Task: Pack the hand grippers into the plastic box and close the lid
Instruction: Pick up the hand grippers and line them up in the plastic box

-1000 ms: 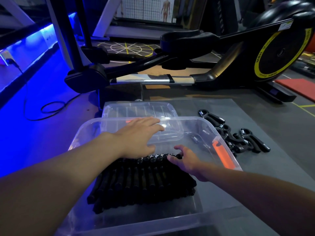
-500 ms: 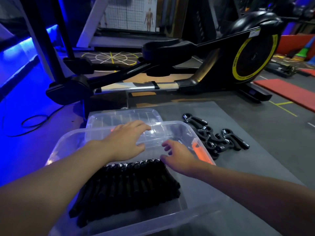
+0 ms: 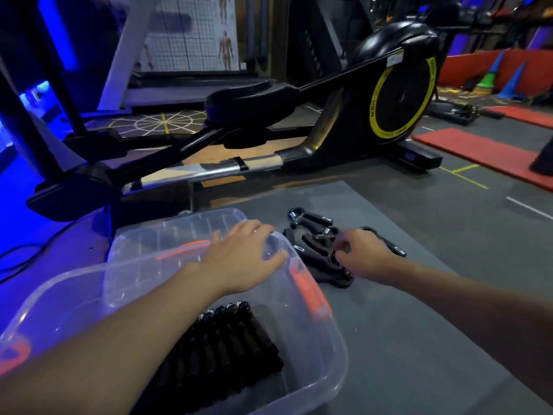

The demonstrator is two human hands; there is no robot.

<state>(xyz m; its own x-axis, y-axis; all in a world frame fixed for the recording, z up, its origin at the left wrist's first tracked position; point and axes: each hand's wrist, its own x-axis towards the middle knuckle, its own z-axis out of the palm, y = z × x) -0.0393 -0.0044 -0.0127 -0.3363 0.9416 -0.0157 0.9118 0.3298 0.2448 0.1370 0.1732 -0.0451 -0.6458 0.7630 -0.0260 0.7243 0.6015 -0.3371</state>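
Nearest you: packed hand grippers [image 3: 233, 336] lie in a tight row on the floor of the plastic box [image 3: 339, 339], handles side by side and roughly parallel. There is free floor in the box beyond the row, toward the far wall.

Your left hand [image 3: 242, 250] is flat with fingers straight, over the box's far right corner with the fingertips at the rim. It holds nothing; looks like it is steadying the box.

Orange latch [image 3: 308, 292] sits on the right wall, between the row and the pile.

Key relation: the loose hand grippers [image 3: 317, 238] lie outside the box on the grey mat [image 3: 419, 324], just beside its far right corner, to the right of the wall. Your right hand [image 3: 362, 253] is on top of them, fingers curled down and pinching at one coil. So the right hand does the pick. The pile is tangled, with no single axis and handles fanning mostly rightward.

Judgement: lift, carry left over the wall, turn the handles parallel to the packed row. Risk: a hooked neighbour comes up too.

Lid [image 3: 167, 235] lies beyond the box, off. Elliptical trainer [image 3: 401, 97] stands behind.
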